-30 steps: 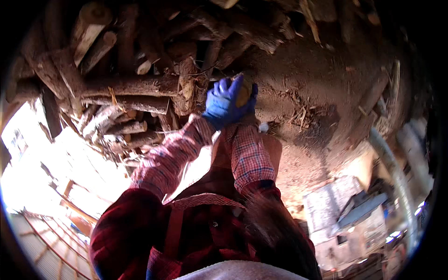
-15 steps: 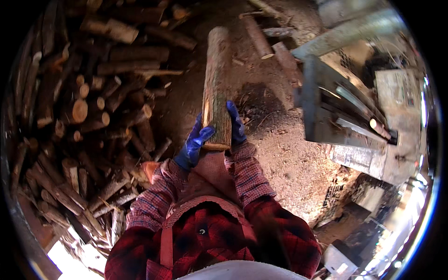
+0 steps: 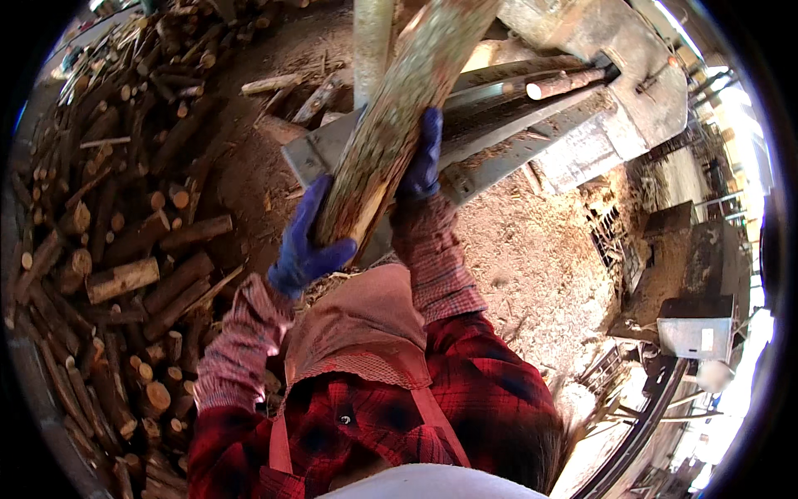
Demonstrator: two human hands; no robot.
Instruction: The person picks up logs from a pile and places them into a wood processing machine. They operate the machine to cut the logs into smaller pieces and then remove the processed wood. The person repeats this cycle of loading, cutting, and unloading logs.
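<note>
A thick, bark-covered log (image 3: 386,133) is held in front of me, tilted with its far end up and to the right. Both hands wear blue gloves. My left hand (image 3: 306,245) grips the log's near end from the left, its thumb by the pale, bare wood. Farther along, my right hand (image 3: 422,158) clasps the other side. Beneath and beyond the log is a grey metal trough (image 3: 499,158), partly hidden by it. A thinner log (image 3: 569,83) with a pale cut end lies in the trough.
A large pile of cut logs (image 3: 150,274) covers the left side. A round metal post (image 3: 371,41) stands ahead by the trough. Machine housing (image 3: 607,50) is at the far right, with a grey box (image 3: 697,327) nearer. Sawdust (image 3: 532,274) covers the ground to my right.
My view has turned right toward the trough. The log, upright in the picture before, now slants right and lies over the trough's near end. Both hands still hold it.
</note>
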